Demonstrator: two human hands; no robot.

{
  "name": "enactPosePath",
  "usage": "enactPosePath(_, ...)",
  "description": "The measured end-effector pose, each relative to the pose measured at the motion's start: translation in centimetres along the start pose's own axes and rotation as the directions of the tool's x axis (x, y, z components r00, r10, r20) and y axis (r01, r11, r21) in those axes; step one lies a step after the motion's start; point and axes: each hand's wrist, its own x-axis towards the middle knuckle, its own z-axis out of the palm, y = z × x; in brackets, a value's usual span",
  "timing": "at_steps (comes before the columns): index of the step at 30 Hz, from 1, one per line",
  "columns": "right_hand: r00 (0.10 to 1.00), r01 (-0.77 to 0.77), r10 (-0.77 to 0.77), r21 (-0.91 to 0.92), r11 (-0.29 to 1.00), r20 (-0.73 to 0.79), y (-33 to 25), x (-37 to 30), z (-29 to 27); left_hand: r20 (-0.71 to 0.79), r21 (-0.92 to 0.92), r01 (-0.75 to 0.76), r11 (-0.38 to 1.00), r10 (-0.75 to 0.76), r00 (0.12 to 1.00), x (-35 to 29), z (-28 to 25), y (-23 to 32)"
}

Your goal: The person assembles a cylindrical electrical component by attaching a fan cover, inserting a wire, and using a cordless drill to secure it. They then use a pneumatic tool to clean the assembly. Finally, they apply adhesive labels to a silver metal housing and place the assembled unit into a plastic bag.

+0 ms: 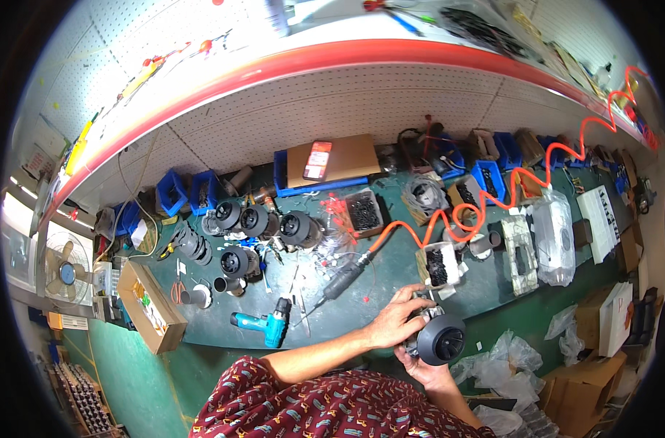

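Note:
Beyond the front edge of the green bench, I hold up a motor unit with a round black fan housing [443, 340] and a grey metal body. My left hand [396, 323] grips the metal body from above, fingers curled round its far side. From below, my right hand [424, 372] supports the same unit; part of its fingers is hidden behind the housing. Nearest to the unit on the bench is a white box of black screws [438, 269]. A dark in-line air screwdriver [342, 282] lies left of that box, joined to an orange coiled hose [455, 228].
A teal cordless drill [268, 323] lies near the bench's front edge. Several similar black-capped motor units [300, 229] stand further back. An open cardboard box [151, 308] is at the left; blue bins [173, 191] line the back. Plastic bags [504, 359] lie lower right.

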Motion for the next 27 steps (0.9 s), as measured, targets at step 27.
enactPosePath(27, 0.528, 0.848, -0.846, 0.094, 0.521, -0.078, -25.0, -30.6, -12.4, 0.366, 0.039, 0.180, 0.983, -0.181, 0.913, 28.9, 35.4, -1.2)
